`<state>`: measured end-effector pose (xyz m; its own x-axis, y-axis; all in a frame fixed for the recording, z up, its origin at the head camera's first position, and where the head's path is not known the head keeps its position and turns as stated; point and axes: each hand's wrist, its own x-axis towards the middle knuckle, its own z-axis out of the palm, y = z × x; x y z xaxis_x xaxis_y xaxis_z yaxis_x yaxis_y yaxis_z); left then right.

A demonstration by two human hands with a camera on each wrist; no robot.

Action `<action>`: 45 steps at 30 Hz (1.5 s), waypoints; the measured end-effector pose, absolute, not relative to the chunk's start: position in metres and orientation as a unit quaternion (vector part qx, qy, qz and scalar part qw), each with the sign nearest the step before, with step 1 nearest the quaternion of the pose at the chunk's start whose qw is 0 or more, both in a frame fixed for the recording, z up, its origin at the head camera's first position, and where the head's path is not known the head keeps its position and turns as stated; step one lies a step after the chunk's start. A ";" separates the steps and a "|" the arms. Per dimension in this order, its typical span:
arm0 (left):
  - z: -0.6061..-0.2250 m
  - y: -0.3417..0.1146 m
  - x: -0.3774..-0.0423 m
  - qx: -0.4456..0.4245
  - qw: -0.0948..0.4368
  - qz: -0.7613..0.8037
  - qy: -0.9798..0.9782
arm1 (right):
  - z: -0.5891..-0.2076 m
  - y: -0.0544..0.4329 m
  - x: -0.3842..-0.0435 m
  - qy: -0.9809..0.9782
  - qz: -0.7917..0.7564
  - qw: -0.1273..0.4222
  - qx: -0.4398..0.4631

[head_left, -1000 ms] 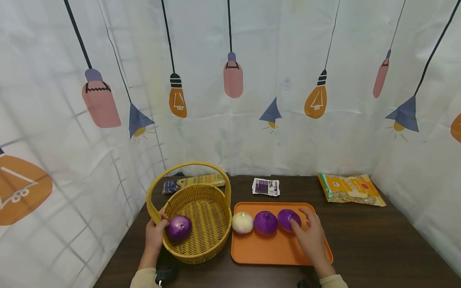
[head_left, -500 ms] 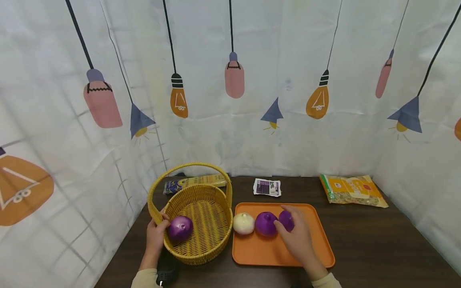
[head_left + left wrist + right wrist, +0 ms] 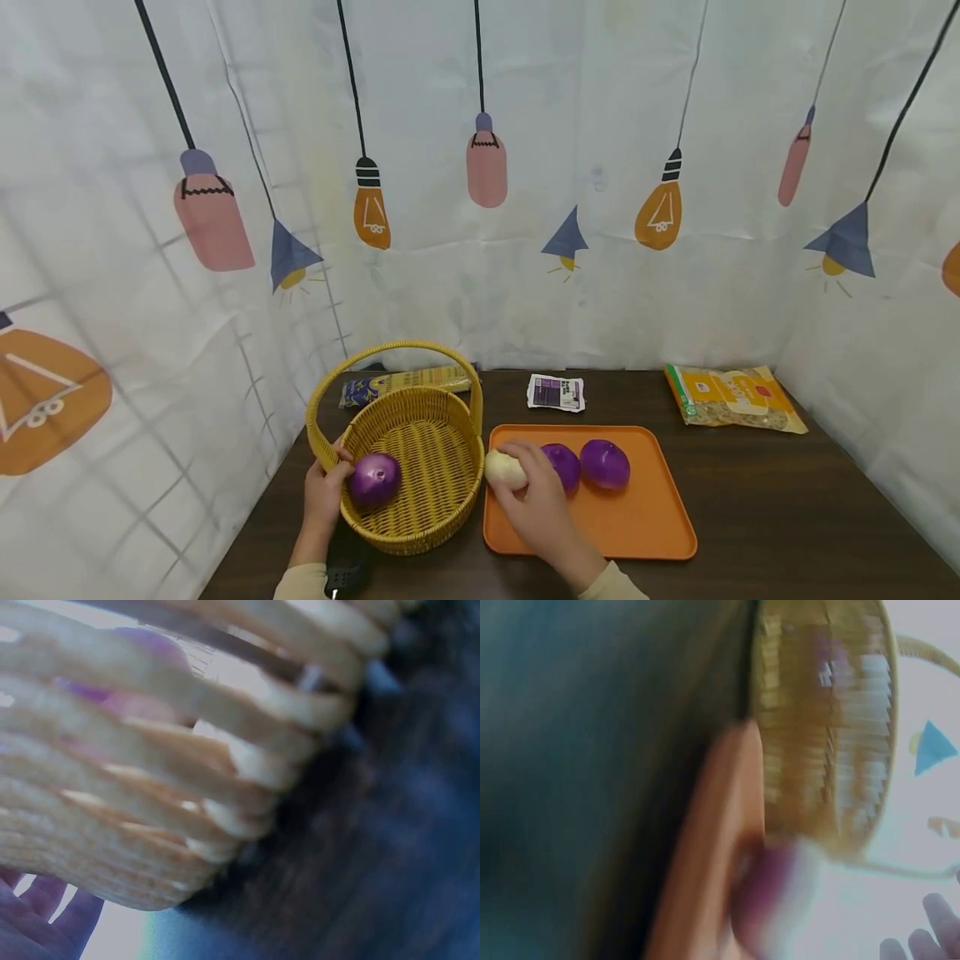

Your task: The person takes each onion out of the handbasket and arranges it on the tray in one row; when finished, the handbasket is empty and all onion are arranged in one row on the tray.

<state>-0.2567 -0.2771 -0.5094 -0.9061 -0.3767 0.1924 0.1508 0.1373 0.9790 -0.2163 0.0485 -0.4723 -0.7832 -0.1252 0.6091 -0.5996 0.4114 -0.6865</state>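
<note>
My left hand [image 3: 327, 487] grips the left side of a yellow woven basket [image 3: 427, 533] near the foot of its handle. Inside, at the left wall, lies a shiny purple onion [image 3: 376, 480]. On the orange tray [image 3: 637, 533] to the right, a white onion [image 3: 504, 469] sits at the left, with two purple onions [image 3: 606, 464] beside it. My right hand [image 3: 542, 508] reaches over the white onion, thumb and fingers spread about it. In the right wrist view the fingertips [image 3: 939, 926] look straight and apart, while a blurred purple onion [image 3: 769, 889] shows on the tray.
Behind the basket lies a long blue and yellow packet [image 3: 405, 383]. A small white and purple sachet [image 3: 556, 392] is at the back middle, and a yellow-orange bag [image 3: 735, 398] at the back right. A printed curtain [image 3: 465, 292] bounds the dark table [image 3: 765, 500].
My right hand has moved left across the tray, from the rightmost purple onion to the white onion. That purple onion now lies turned differently. My left hand keeps its hold on the basket.
</note>
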 end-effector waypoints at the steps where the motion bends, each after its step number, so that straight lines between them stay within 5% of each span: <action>1: -0.509 -0.277 -0.256 0.076 0.201 -0.652 -0.727 | -0.474 0.043 -0.215 -0.804 0.496 0.231 0.232; 23: -0.511 -0.278 -0.255 0.080 0.199 -0.642 -0.736 | -0.476 -0.026 -0.226 -0.800 0.478 0.180 0.316; 33: -0.510 -0.277 -0.254 0.086 0.180 -0.628 -0.752 | -0.468 -0.050 -0.237 -0.840 0.457 0.058 0.286; 45: -0.511 -0.277 -0.254 0.080 0.184 -0.621 -0.758 | -0.461 -0.069 -0.249 -0.869 0.424 0.009 0.256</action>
<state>-0.2541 -0.2767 -0.5113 -0.9198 -0.3493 0.1787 0.1068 0.2155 0.9707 -0.2489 -0.0690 -0.4614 -0.8684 -0.4381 0.2321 -0.4526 0.5092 -0.7320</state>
